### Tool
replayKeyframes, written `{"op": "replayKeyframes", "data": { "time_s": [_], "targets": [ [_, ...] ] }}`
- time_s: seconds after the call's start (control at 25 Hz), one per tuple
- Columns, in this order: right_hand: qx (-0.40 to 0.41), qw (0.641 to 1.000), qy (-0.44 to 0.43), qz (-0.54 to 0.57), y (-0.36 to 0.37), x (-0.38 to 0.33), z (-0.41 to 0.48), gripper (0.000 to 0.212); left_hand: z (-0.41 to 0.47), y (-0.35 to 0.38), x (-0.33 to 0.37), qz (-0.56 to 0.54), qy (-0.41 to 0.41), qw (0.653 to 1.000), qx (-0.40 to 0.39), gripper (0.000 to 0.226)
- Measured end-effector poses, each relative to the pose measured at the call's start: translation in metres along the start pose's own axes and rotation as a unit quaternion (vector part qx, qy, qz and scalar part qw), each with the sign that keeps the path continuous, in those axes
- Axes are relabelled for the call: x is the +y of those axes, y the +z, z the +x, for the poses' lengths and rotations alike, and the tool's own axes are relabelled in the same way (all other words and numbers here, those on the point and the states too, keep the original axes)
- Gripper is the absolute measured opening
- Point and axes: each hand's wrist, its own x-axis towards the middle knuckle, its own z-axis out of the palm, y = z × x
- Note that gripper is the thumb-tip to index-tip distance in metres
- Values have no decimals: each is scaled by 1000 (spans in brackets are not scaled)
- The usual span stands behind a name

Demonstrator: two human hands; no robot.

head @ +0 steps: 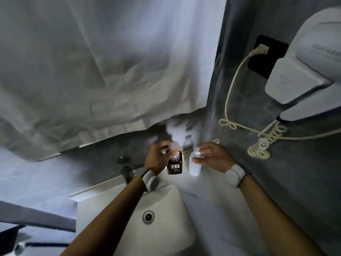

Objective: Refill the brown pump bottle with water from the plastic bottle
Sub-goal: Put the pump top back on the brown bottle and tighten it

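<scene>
Two bottles upright: brown pump bottle (pixel 175 164) in left hand (pixel 156 157), plastic bottle (pixel 194 166) beside.

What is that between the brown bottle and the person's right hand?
In the head view, a clear plastic bottle with a white cap stands on the counter between the brown pump bottle and the open right hand.

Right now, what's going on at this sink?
A person stands at a white sink with two bottles on the counter behind the basin. The left hand is on the brown pump bottle, its fingers up at the whitish pump head. The right hand is open around the clear plastic bottle, which stands upright with its cap on, just right of the brown one. Nothing is being poured yet; whether the pump is unscrewed is too blurred to tell.
</scene>
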Motion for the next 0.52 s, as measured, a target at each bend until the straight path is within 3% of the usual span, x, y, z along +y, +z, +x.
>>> {"op": "replayKeyframes", "data": {
  "time_s": [0.2, 0.52],
  "targets": [
    [38, 999, 11, -25, -6, 19, 26, 70, 13, 23, -29, 7, -49, 999, -5, 27],
    [-19, 992, 83, -89, 5, 47, 56, 95, 27, 44, -77, 31, -112, 993, -11, 29]
  ]
}}
